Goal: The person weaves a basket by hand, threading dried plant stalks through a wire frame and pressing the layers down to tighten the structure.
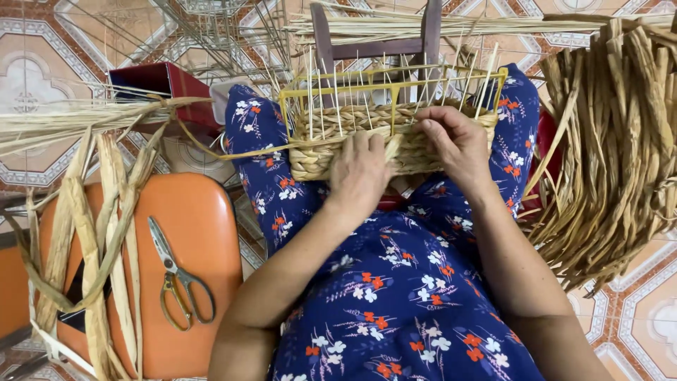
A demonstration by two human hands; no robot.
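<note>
Half-woven basket (352, 141) sits on the person's lap, on knees in blue floral fabric (395, 296), w/ a yellow wire frame (395, 76) sticking up above the woven rows. Left hand (358, 173) lies flat against the near wall of the basket, fingers curled loosely over the weave & pressing a flat straw strand (233, 149) that runs off to the left; can't tell if it's actually pinched. Right hand (455, 141) is on the basket's top woven edge at the right, fingertips bent down into the weave btwn thin upright stakes (338, 106), thumb toward the left hand. Hands near each other, not touching. Scissors (176, 279) lie on an orange stool (204, 233) to the left, well apart. Dried straw bundle (620, 141) hangs at right.
</note>
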